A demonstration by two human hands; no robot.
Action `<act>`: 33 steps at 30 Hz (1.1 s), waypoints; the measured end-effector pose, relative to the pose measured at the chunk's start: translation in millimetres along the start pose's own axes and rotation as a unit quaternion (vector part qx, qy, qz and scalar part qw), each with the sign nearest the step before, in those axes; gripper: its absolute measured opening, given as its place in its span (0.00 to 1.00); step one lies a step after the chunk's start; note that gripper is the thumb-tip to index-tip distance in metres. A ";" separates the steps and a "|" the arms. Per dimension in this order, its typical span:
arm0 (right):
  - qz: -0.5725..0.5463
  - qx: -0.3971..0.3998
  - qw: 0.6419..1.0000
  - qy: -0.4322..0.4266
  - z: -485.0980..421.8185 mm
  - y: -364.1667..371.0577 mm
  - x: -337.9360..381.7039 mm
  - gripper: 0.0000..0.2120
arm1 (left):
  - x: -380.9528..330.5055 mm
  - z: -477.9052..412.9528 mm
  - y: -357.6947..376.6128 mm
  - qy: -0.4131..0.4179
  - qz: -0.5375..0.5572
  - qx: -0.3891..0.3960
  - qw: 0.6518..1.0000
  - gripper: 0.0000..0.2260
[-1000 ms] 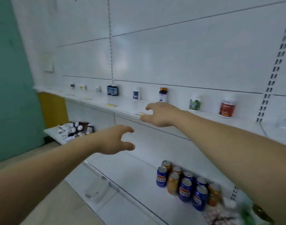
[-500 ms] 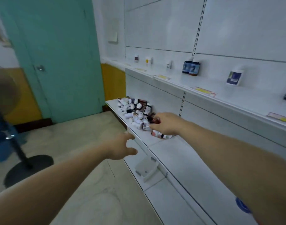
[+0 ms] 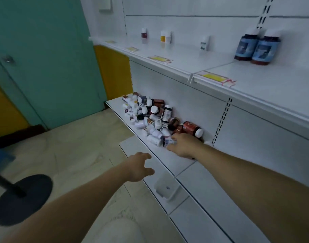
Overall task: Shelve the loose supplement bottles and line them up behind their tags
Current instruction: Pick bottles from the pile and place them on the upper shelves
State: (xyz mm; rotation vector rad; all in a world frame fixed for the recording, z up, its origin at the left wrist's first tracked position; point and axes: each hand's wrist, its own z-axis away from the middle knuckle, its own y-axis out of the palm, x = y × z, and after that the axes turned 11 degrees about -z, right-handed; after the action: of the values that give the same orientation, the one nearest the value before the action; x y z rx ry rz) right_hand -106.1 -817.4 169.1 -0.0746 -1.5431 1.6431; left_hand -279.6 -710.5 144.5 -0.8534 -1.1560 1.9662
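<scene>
Right hand (image 3: pixel 183 146) pinches white bottle (image 3: pixel 169 142), thumb and forefinger, at near edge of bottle pile (image 3: pixel 150 116) on lower shelf (image 3: pixel 160 155). Left hand (image 3: pixel 139 166) empty, fingers loose, off shelf front. Step: picking 1 bottle. Next likely: lift, stand behind matching yellow tag (image 3: pixel 215 78) on upper shelf (image 3: pixel 273 81).

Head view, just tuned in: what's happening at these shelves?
A person is working at the pile of loose bottles on the lower shelf. Their right hand grips a white bottle at the pile's near edge; the left hand hovers open, empty. On the upper shelf a few upright bottles stand behind yellow tags.
</scene>
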 end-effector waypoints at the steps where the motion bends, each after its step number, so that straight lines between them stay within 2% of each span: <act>1: -0.003 -0.003 1.000 0.009 -14.9 6.1 -1.4 0.28 | 10.0 -17.1 -1.1 0.005 0.002 0.009 1.000 0.30; 8: -0.096 -0.091 0.982 0.136 -91.5 61.5 -33.6 0.23 | 73.1 -141.7 -15.8 0.109 -0.028 0.067 0.991 0.29; 13: -0.191 -0.136 0.920 0.313 -90.4 98.8 -57.3 0.26 | 85.6 -218.6 -30.3 0.181 -0.059 0.117 0.975 0.31; 16: -0.206 -0.152 0.890 0.378 -92.8 107.6 -67.8 0.27 | 66.6 -253.0 -27.4 0.223 -0.065 0.124 0.965 0.31; 18: -0.206 -0.156 0.882 0.395 -100.8 111.2 -76.0 0.29 | 48.4 -275.9 -19.3 0.257 -0.083 0.111 0.956 0.29; 21: -0.155 -0.145 0.901 0.378 -121.4 119.6 -89.9 0.31 | 23.8 -311.3 0.3 0.283 -0.100 0.080 0.950 0.31; 24: -0.054 -0.113 0.932 0.339 -141.6 130.7 -105.7 0.36 | 7.5 -341.8 22.7 0.275 -0.147 0.053 0.949 0.34; 27: 0.001 -0.085 0.939 0.334 -149.3 136.4 -114.9 0.36 | 0.7 -358.7 39.5 0.250 -0.208 0.026 0.945 0.36; 30: -0.034 -0.112 0.922 0.370 -149.5 139.3 -117.3 0.29 | -2.3 -362.1 50.9 0.238 -0.219 -0.017 0.946 0.36; 33: -0.193 -0.156 0.863 0.439 -151.3 139.2 -121.9 0.26 | -8.0 -363.8 59.5 0.239 -0.220 -0.033 0.945 0.36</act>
State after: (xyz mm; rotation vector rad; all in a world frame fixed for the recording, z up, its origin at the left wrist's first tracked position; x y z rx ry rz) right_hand -16.5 -753.2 -43.0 -0.5716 -0.9866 0.8166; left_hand 4.3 -575.9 -48.5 -0.9446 -1.0154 1.2733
